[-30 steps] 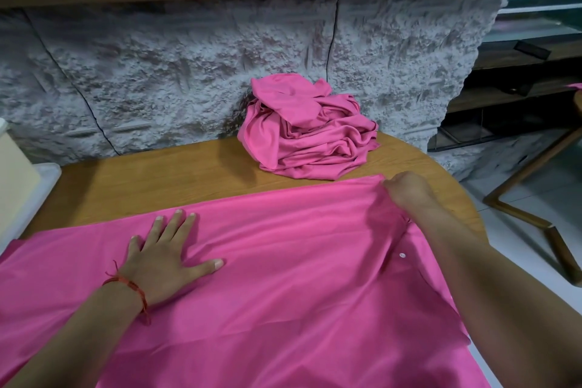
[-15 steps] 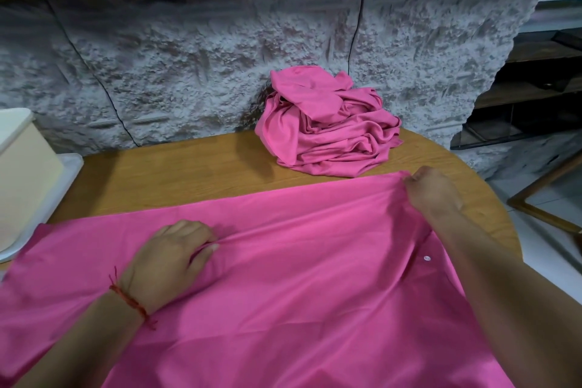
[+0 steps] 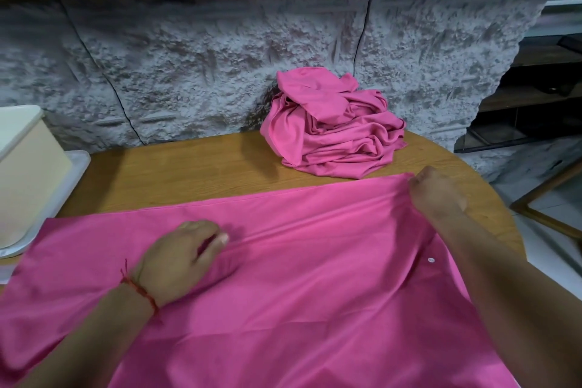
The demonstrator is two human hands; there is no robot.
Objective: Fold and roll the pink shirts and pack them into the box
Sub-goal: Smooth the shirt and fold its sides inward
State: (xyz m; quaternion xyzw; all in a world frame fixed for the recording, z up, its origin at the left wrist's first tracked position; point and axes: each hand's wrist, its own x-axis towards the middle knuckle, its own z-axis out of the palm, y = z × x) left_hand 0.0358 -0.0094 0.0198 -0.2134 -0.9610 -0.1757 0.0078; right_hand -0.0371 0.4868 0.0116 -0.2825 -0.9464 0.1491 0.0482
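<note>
Left hand [image 3: 179,257] pinching spread pink shirt [image 3: 315,277], ridge raised

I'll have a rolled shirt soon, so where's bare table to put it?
Bare table wood runs between the spread shirt and the stone wall, from the box to the shirt pile; a small patch right of it. Near side crowded: left hand and right hand grip the shirt.
</note>
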